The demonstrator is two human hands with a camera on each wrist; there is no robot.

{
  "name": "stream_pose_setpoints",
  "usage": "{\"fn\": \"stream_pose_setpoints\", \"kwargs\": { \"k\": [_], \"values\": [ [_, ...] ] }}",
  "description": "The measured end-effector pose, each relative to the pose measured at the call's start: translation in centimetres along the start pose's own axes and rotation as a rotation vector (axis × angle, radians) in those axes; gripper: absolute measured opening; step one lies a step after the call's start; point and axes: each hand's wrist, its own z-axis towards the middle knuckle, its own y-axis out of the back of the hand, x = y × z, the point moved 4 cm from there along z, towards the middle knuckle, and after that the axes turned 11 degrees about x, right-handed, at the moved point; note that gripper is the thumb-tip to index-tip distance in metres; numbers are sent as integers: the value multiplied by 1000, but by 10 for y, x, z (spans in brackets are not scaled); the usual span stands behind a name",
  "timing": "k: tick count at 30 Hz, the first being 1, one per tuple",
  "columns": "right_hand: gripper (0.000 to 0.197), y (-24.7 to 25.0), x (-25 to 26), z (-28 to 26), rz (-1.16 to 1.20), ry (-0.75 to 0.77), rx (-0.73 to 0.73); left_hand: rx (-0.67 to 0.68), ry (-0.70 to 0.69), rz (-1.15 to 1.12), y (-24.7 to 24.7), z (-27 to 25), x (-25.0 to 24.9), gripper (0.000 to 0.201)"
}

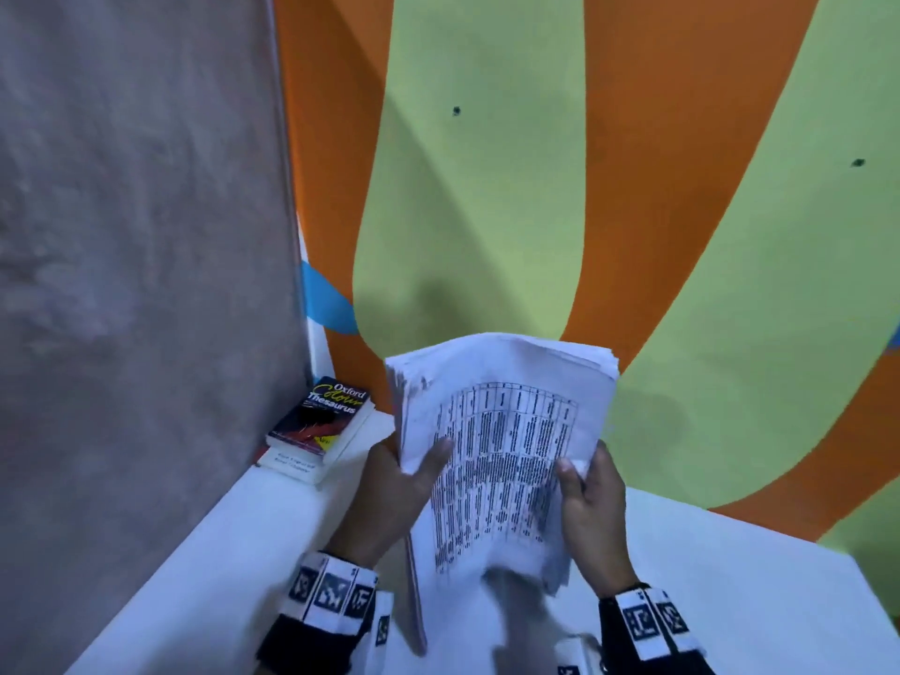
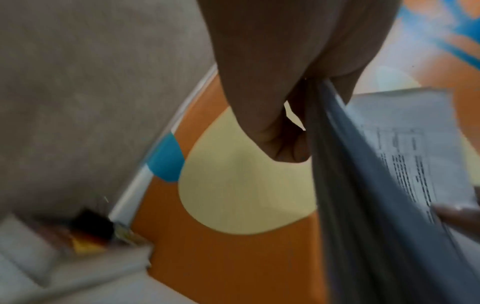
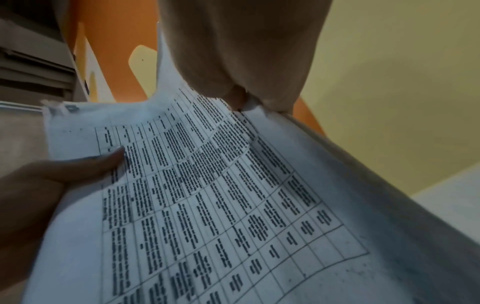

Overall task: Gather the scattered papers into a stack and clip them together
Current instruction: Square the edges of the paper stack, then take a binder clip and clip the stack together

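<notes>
A thick stack of white papers (image 1: 506, 445) with a printed table on its top sheet stands nearly upright above the white table (image 1: 243, 552). My left hand (image 1: 414, 475) grips the stack's left edge, thumb on the printed face. My right hand (image 1: 584, 479) grips the right edge, thumb on top. In the left wrist view the stack (image 2: 369, 201) is seen edge-on, pinched by my left hand (image 2: 293, 127). In the right wrist view the printed sheet (image 3: 207, 195) fills the frame under my right hand (image 3: 241, 98), and my left thumb (image 3: 103, 164) presses on it. No clip shows.
Two books (image 1: 321, 426), the top one a black thesaurus, lie stacked in the table's far left corner against a grey wall (image 1: 136, 236). An orange and green painted wall (image 1: 535, 187) rises right behind the table. A blurred dark shape (image 1: 516, 606) lies below the stack.
</notes>
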Motion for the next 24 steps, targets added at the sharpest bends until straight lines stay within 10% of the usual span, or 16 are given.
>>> {"fn": "stream_pose_setpoints", "kwargs": {
  "k": [7,13,24],
  "values": [
    [10,-112,9,32,-59,7,390,-300,-83,294,94,-44,-3,13],
    [57,-221,-8,46,-501,85,728,-510,8,488,165,-74,4,17],
    [88,-337,-11,70,-827,218,768,-545,61,790,206,-66,-6,18]
  ]
}}
